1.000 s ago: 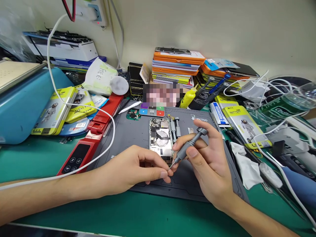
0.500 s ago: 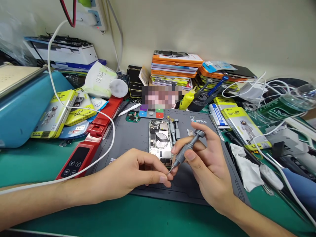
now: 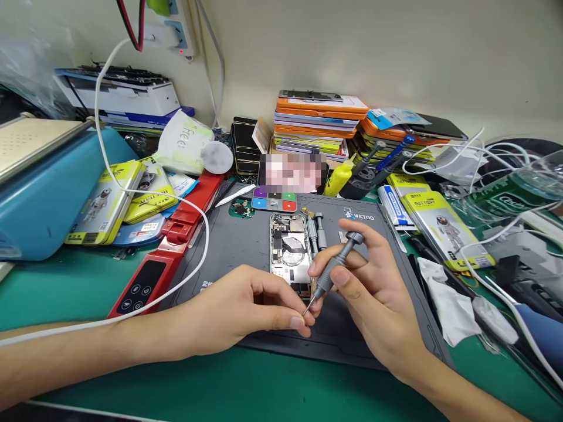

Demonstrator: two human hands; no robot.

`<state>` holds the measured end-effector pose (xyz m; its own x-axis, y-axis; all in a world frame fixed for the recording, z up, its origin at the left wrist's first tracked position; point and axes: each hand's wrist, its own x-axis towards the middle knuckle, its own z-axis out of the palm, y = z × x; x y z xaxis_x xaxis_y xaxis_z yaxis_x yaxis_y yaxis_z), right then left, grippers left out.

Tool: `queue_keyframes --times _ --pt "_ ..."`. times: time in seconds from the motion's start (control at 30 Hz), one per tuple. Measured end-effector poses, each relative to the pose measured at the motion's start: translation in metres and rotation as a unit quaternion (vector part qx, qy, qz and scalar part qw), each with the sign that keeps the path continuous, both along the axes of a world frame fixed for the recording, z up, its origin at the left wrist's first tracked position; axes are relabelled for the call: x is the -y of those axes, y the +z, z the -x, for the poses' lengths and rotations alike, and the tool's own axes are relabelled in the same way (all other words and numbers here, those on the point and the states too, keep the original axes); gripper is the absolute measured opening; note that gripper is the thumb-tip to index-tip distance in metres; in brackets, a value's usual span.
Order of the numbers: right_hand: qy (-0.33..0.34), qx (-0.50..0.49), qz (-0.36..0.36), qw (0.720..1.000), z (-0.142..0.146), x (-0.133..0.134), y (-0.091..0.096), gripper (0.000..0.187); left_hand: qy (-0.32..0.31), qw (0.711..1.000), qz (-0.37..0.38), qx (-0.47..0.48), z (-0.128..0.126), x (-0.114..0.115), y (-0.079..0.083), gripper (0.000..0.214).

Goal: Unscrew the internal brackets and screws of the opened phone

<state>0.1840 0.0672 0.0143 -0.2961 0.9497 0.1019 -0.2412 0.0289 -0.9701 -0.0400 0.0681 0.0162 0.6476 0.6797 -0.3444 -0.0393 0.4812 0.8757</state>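
In my right hand [image 3: 382, 293] is a grey precision screwdriver [image 3: 329, 274], tilted with its thin tip down and to the left. The forefinger curls over near its cap, and the thumb presses the knurled handle. My left hand [image 3: 246, 310] is closed in a pinch right at the screwdriver's tip; whatever lies between those fingertips is too small or hidden to tell. Just beyond both hands lies an opened phone [image 3: 289, 249], its inner parts and a round silvery coil showing. My fingers cover part of its lower end. Two more grey screwdrivers [image 3: 316, 231] lie along its right side.
Under the phone is a dark work mat [image 3: 237, 252]. A red device [image 3: 152, 278] with touch buttons and a white cable [image 3: 206, 234] run along the left. Battery packs [image 3: 444, 225] and a green-labelled bottle [image 3: 505, 196] are at right. Stacked orange boxes [image 3: 321, 111] stand behind.
The whole scene sits slightly further right in the picture, as the camera has turned a little left. Both hands and the screwdriver keep nearly the same pose.
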Motion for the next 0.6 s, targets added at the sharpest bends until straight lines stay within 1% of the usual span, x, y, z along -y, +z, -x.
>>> queue_keyframes --times 0.2,0.6 --pt "0.012 -0.010 0.014 1.000 0.0000 -0.0017 -0.0007 0.039 -0.006 1.000 -0.014 -0.005 -0.0001 0.0002 0.0016 0.012" --pt "0.011 -0.004 0.047 0.999 -0.0009 -0.0042 0.0006 0.043 -0.018 1.000 0.002 0.008 0.0009 -0.0028 0.0009 0.016"
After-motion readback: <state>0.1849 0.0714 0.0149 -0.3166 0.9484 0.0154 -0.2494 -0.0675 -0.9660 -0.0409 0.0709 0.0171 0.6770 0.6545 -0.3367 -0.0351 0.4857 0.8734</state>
